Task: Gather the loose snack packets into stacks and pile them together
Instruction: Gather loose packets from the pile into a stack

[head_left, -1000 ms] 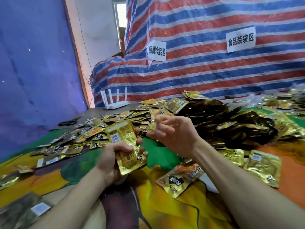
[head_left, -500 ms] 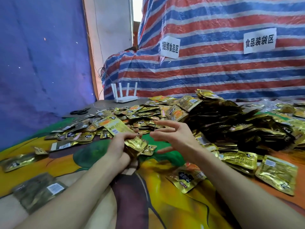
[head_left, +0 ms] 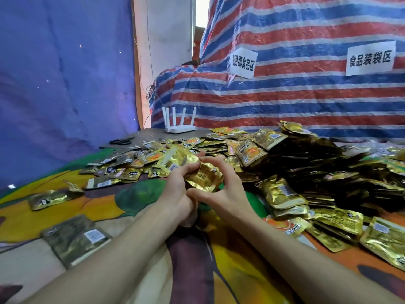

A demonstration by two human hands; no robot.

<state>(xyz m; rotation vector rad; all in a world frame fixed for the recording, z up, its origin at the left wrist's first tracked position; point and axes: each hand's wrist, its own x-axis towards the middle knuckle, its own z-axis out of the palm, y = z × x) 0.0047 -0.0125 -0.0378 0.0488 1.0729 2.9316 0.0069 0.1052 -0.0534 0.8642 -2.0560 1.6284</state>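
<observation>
A small stack of gold foil snack packets (head_left: 202, 175) is held between both hands above the colourful cloth. My left hand (head_left: 177, 189) grips it from the left, fingers curled over its top. My right hand (head_left: 221, 189) curls around its right edge, thumb underneath. A large heap of gold packets (head_left: 306, 163) rises to the right. More loose packets (head_left: 131, 165) lie scattered behind and left of my hands.
A colourful printed cloth (head_left: 241, 270) covers the table. A dull packet stack (head_left: 76, 238) lies near left, another packet (head_left: 48, 199) further left. Scissors (head_left: 120, 141) and a white router (head_left: 179, 128) sit at the back. Striped tarp (head_left: 285, 95) stands behind.
My right hand has moved in from open air and closed on the packets my left hand holds. The stack has tilted flatter and the view has shifted down and right.
</observation>
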